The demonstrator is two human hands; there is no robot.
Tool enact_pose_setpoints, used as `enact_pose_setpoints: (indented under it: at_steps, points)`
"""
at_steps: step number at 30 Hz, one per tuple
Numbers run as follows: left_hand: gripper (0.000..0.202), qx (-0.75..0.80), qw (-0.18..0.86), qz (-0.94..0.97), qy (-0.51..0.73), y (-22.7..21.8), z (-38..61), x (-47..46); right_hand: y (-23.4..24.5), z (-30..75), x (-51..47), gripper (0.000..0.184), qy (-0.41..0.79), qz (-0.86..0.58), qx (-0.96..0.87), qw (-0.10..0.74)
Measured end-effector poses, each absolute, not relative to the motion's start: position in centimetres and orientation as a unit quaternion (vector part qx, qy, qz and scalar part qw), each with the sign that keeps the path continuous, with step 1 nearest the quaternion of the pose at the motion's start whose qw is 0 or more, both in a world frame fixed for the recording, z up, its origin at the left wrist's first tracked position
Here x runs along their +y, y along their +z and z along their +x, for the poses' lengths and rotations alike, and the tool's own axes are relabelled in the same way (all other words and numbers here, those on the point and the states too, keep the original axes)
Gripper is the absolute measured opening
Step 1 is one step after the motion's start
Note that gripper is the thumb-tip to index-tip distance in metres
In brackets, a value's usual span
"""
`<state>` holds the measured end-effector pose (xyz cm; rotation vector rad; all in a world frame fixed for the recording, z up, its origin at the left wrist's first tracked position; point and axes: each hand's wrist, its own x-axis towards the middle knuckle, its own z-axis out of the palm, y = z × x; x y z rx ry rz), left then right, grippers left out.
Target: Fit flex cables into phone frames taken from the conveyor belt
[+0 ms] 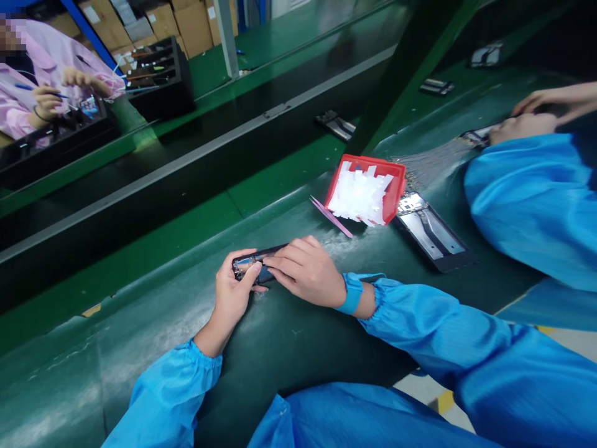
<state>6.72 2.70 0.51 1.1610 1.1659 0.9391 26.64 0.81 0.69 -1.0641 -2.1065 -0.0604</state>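
Note:
My left hand (232, 294) is closed round one end of an opened phone (245, 266), its thumb lying on the exposed inside. Small metal parts and a dark frame show there. Over the other end bends my right hand (310, 272), fingers pressed together and tips at the phone's middle. Whatever may be between those fingertips is hidden. A blue band (351, 294) circles my right wrist. Beyond my hands lie pink tweezers (332, 216), beside a red tray (395, 194) of white strips. Another opened phone (431, 231) rests right of the tray.
At the right, a co-worker's hands (536, 115) work at another phone (476, 135). More phone frames (336, 124) lie across the line. A dark green post (396, 74) rises behind the tray. Far left, a person in pink (51, 93) works by black bins (161, 81).

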Motion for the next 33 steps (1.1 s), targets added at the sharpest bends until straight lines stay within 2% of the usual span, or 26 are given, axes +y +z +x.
enact_pose_setpoints:
  at_steps: [11,14,17,20,25,33]
  points:
    - [0.05,0.497,0.563,0.515,0.412,0.7,6.7,2.7,0.6,26.5,0.9,0.013,-0.012,-0.412,-0.824,0.388]
    - [0.05,0.523,0.522,0.514,0.436,0.8,5.9,3.6,0.4,26.8,1.5,0.018,0.017,-0.406,-0.812,0.419]
    - [0.052,0.537,0.475,0.512,0.473,0.7,5.0,4.6,-0.1,27.7,2.7,0.027,0.046,-0.47,-0.751,0.461]
    - [0.053,0.537,0.458,0.527,0.474,0.6,4.8,4.8,-0.9,28.4,3.9,0.035,0.077,-0.529,-0.708,0.462]
    - [0.053,0.543,0.451,0.534,0.466,0.6,5.1,4.3,-1.8,28.7,4.5,0.043,0.18,-0.541,-0.684,0.455]
    - [0.048,0.51,0.448,0.568,0.465,0.5,5.6,3.3,-1.5,28.5,4.5,0.041,0.165,-0.532,-0.696,0.454]
